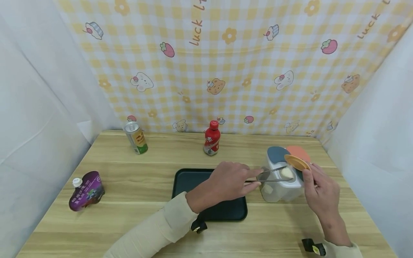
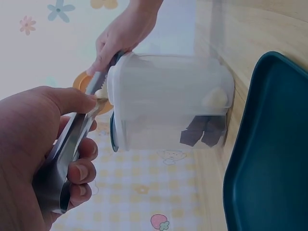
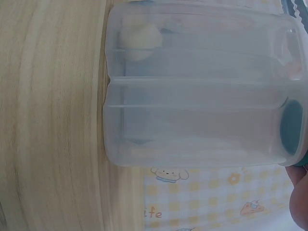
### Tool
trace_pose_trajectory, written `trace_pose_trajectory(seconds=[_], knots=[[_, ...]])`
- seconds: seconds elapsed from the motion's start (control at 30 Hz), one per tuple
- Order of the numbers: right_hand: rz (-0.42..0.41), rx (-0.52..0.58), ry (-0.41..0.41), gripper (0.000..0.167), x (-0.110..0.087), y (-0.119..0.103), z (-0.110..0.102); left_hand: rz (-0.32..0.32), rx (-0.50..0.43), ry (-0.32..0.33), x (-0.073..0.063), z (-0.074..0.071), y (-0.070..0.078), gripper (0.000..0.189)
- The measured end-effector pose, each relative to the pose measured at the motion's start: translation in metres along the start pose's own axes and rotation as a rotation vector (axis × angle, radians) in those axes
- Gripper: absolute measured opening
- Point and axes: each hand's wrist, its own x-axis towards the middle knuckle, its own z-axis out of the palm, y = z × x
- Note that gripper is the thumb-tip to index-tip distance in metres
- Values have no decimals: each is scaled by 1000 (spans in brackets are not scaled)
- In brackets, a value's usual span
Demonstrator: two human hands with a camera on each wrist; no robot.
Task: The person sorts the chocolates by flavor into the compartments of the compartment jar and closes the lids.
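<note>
My left hand [image 1: 227,181] grips metal tongs [image 2: 65,156], their arms reaching right over a clear storage container [image 1: 274,192]. Between the tong tips is a cream-coloured piece [image 1: 286,173], at the container's uncovered opening. My right hand [image 1: 322,193] holds up an orange flap lid [image 1: 296,163] at that opening. Other lids on the container are blue [image 1: 277,154] and coral [image 1: 298,152]. Through the wall in the left wrist view, dark pieces [image 2: 204,131] and a pale lump [image 2: 215,98] show at the bottom. Only part of the right hand [image 3: 300,199] appears in its wrist view.
A dark tray [image 1: 222,214] lies beneath my left forearm. Behind it stands a red bottle [image 1: 212,139]. Further left are a can [image 1: 136,138] and a purple pouch with a white cap [image 1: 87,191]. A checked curtain [image 1: 200,71] hangs along the table's back edge.
</note>
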Motion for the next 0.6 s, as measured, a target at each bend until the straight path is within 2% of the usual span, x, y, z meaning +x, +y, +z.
trace_pose_trajectory(seconds=[0.27, 0.4, 0.6], knots=[[-54, 29, 56, 37, 1, 2, 4, -3, -34, 18, -1, 1, -1, 39], [-50, 24, 54, 37, 0, 2, 3, 1, -47, 22, -3, 1, -2, 40], [-55, 26, 50, 39, 1, 2, 2, 13, -62, 42, -14, -2, -7, 38]])
